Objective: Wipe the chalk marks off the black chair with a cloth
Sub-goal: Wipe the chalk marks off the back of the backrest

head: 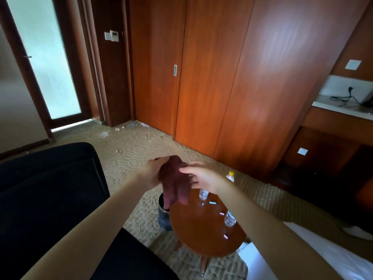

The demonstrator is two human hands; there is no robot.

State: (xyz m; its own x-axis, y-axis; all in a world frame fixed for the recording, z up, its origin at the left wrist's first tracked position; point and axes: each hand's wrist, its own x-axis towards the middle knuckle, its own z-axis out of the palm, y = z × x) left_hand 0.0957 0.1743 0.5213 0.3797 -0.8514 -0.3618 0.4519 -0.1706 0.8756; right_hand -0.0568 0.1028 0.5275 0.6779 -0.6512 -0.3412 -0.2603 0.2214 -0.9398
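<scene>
— "Two hands, and neither had reached the black chair (50, 188) at your near left; I could make out no chalk marks on it."

— "The fingers of your left hand (150, 174) were wrapped round the cloth (175, 182), those of your right hand (203, 178) pinched its side. It dangled over the bench (197, 235); a loose swing could have toppled a bottle (230, 218) there."

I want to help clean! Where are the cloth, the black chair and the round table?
cloth (174, 178): head view, on its bunched middle.
black chair (50, 188): head view, on its dark upholstery.
round table (201, 229): head view, on bare wooden top.
</scene>
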